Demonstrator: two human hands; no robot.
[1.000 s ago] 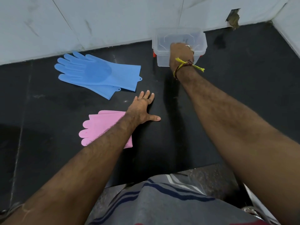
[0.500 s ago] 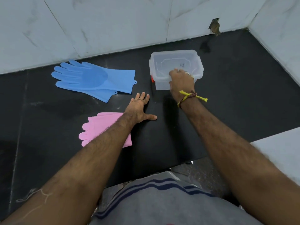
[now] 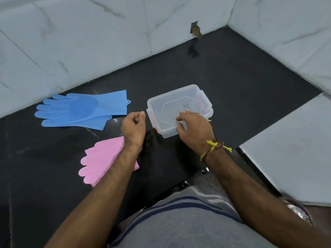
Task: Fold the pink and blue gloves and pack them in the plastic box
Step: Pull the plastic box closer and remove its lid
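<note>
Our right hand (image 3: 194,130) gripped the near rim of the clear plastic box (image 3: 179,110), fingers curled over the edge and into the box, with a yellow and brown thread band (image 3: 215,147) knotted around the wrist. Our left hand (image 3: 133,125) hung at about nine o'clock from the box, just beside its left wall without touching it, loosely curled into a narrow half-fist and holding nothing. The box stood upright with no lid on it, a little red showing at its clasps, and we saw neither pair of gloves in it. Under our left forearm, at about seven o'clock from the box, lay the pink gloves (image 3: 100,161), flat on the black floor (image 3: 232,77), fingertips pointing left, the cuff end partly hidden by the arm. At about nine o'clock from the box, beyond the left hand, lay the blue gloves (image 3: 80,110), one stacked on the other, unfolded, fingers pointing left and cuffs toward the box, near it but apart. White marbled wall tiles (image 3: 89,42) ran behind at twelve o'clock, with a chipped hole (image 3: 195,30) at the base near the corner. Our grey striped garment (image 3: 188,221) filled the bottom of the view.
</note>
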